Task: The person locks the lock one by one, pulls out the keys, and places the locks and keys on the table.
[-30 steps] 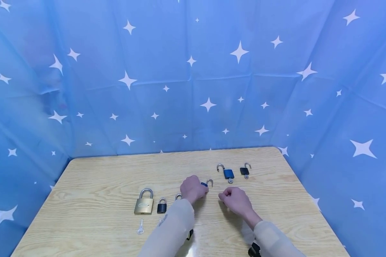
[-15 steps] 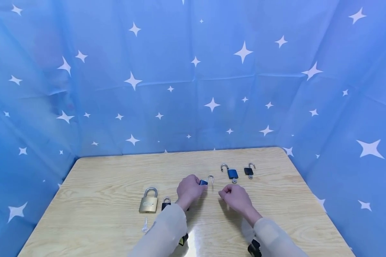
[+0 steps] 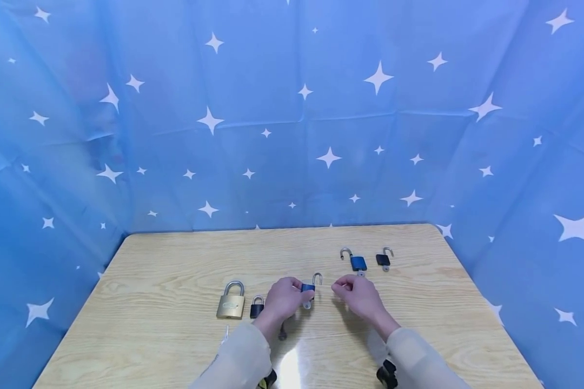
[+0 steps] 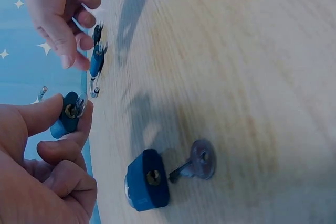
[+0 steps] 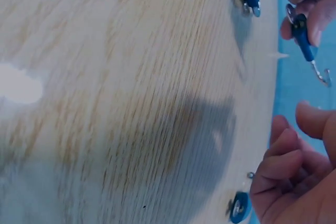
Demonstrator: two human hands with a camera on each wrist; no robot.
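My left hand (image 3: 283, 298) pinches a small blue padlock (image 3: 308, 288) between thumb and fingers, above the table. Its shackle stands open and points away from me. A key (image 4: 81, 105) sits in its keyhole, seen in the left wrist view. To the right, my right hand (image 3: 359, 296) hovers with fingers loosely bent and nothing between them, close to the shackle. Below my left hand, another blue padlock (image 4: 149, 182) lies on the table, a loose key (image 4: 201, 160) beside its keyhole; my left arm hides most of it in the head view.
Farther back on the right lie an unlocked blue padlock (image 3: 358, 263) and an unlocked black one (image 3: 383, 259), each with a key in it. Left of my hand are a large brass padlock (image 3: 231, 307) and a small black padlock (image 3: 256, 310). A key (image 3: 225, 334) lies partly behind my sleeve.
My left hand has drawn the blue padlock slightly back and turned it, so its body and key now show. The head view has swung left; my right hand keeps its loose pose.
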